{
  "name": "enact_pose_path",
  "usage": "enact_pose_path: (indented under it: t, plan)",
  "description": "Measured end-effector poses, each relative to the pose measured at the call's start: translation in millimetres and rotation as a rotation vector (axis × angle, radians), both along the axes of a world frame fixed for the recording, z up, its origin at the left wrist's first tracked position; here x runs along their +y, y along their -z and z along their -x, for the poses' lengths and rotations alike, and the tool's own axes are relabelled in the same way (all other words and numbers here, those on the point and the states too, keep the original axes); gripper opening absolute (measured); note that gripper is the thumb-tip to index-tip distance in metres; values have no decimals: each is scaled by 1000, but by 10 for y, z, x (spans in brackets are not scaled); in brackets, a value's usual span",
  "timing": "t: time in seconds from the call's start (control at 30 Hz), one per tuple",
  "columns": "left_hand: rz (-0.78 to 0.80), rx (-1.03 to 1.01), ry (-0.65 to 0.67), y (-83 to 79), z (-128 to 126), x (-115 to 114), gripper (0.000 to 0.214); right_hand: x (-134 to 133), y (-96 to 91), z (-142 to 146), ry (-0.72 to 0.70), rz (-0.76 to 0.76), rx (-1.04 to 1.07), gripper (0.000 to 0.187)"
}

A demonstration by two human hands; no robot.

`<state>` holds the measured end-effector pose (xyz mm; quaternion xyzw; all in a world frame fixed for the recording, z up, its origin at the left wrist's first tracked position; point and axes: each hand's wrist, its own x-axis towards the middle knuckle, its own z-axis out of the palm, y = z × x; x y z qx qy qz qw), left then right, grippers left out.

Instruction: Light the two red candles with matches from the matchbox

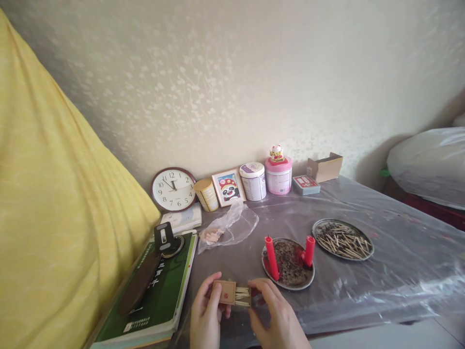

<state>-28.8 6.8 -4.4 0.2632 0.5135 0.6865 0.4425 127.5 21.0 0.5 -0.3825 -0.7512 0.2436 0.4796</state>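
Observation:
My left hand (208,312) is closed around the brown cardboard sleeve of a matchbox (224,293), near the table's front edge. The box's inner tray is slid partway out to the right, and several matches (241,294) lie exposed in it. With thumb and fingers, my right hand (274,312) grips the tray's right end. Just beyond it stands a round metal plate (286,287) with dark residue. Two red candles rise from that plate: the left candle (271,259) leans, while the right candle (309,251) is shorter. No flame shows on either one.
A second plate (323,222) holds many used matches. Green books (174,291) with a dark strapped object lie at left. A plastic bag (236,228) sits mid-table. A clock (173,189), canisters (253,182), a panda picture (229,188) and a card box (306,185) line the wall.

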Motion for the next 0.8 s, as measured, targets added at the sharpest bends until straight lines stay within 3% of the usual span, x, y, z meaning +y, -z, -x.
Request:
enact_pose_path:
  t: [0.23, 0.47, 0.8]
  plan:
    - [47, 126, 104, -67, -38, -20, 53, 10, -23, -67, 0, 63, -93, 44]
    - [63, 296, 122, -100, -69, -49, 55, 28, -97, -112, 33, 43, -184, 19]
    - [60, 322, 149, -81, -114, -69, 50, 20, -55, -127, 71, -9, -332, 24]
